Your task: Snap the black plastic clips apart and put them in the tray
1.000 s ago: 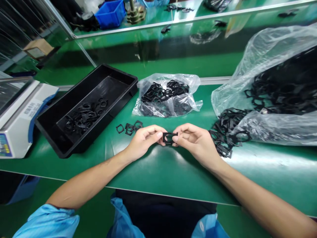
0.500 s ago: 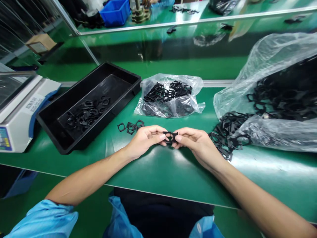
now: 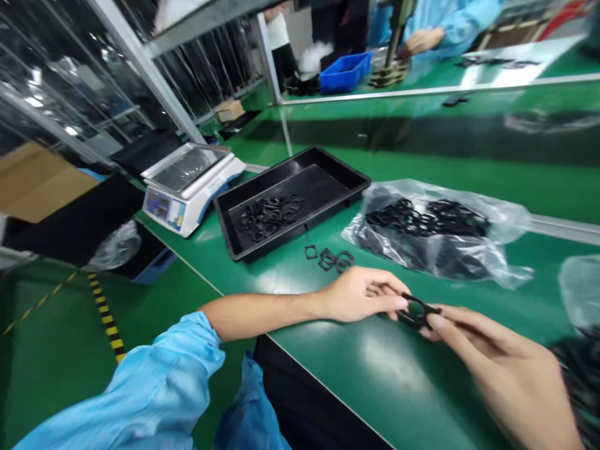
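Observation:
Between my two hands is a small black frame part (image 3: 416, 311) with a round opening, held just above the green table (image 3: 375, 369). My left hand (image 3: 368, 294) pinches its left end between thumb and fingers. At its right end, my right hand (image 3: 473, 340) grips it the same way. Several similar black parts (image 3: 327, 259) lie on the table behind my left wrist. Farther back, a black tray (image 3: 323, 181) holds a loose heap of such parts. A clear plastic bag (image 3: 450, 250) full of black parts lies behind my hands.
A white scale (image 3: 187, 184) stands left of the tray. More black parts (image 3: 581, 375) and another clear bag (image 3: 581, 287) are at the right edge. Across the table, a person's hand (image 3: 424, 40) is near a metal fixture (image 3: 391, 69) and a blue bin (image 3: 345, 72).
The view has swung to the left, so the scale, floor and the person opposite show more. Both hands still hold the black part, now tilted.

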